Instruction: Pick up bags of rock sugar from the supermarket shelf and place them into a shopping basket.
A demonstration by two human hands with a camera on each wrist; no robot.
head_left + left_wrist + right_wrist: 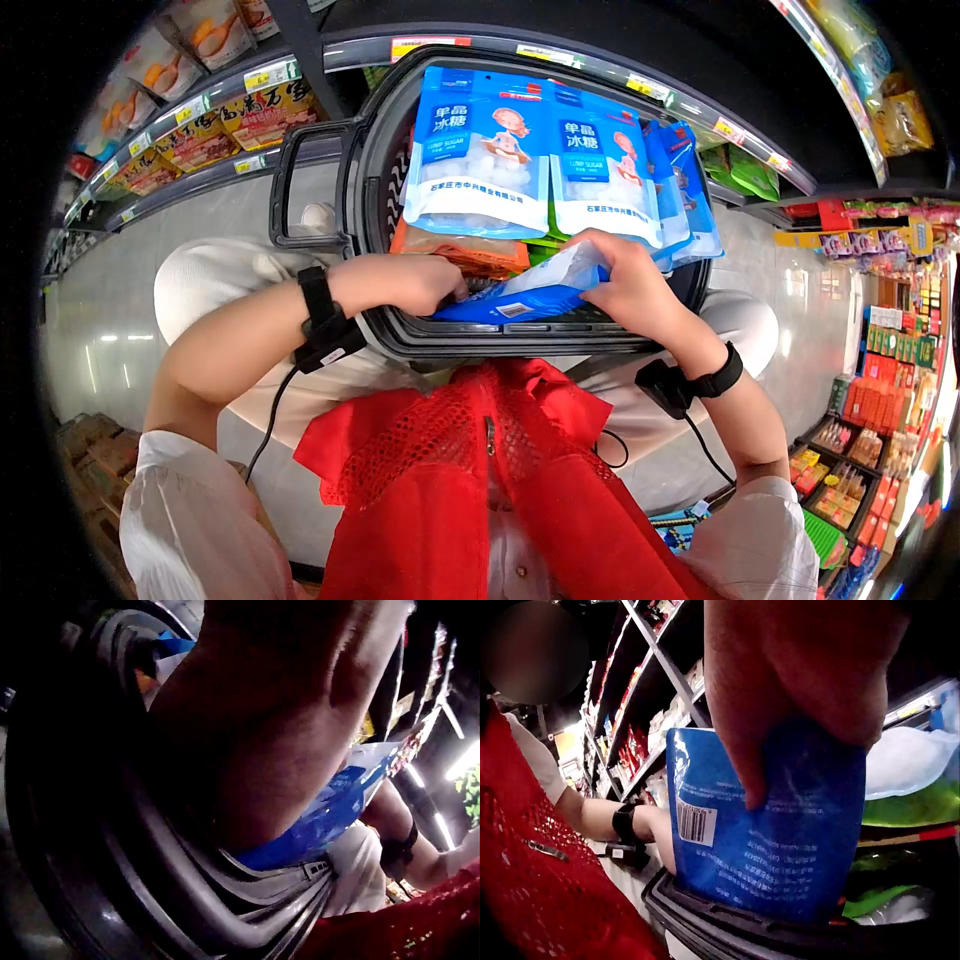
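Observation:
My right hand [638, 290] pinches the edge of a blue bag of lump sugar [520, 305], thumb on its printed back. In the right wrist view, that back [780, 855] shows a barcode and small white print, and the bag stands at the inner wall of the basket. My left hand [410, 284] reaches over the near rim of the black basket [470, 347], close to the bag's left end. Its fingertips are hidden inside, so I cannot tell what they hold. Further back in the basket, several upright lump sugar bags [480, 150] overlap one another.
An orange package [470, 250] and a green package [907, 811] lie lower in the basket. The basket handle [290, 190] sticks out to the left. Behind it runs a shelf edge [490, 50] with price tags. A stocked display [870, 400] stands to the right.

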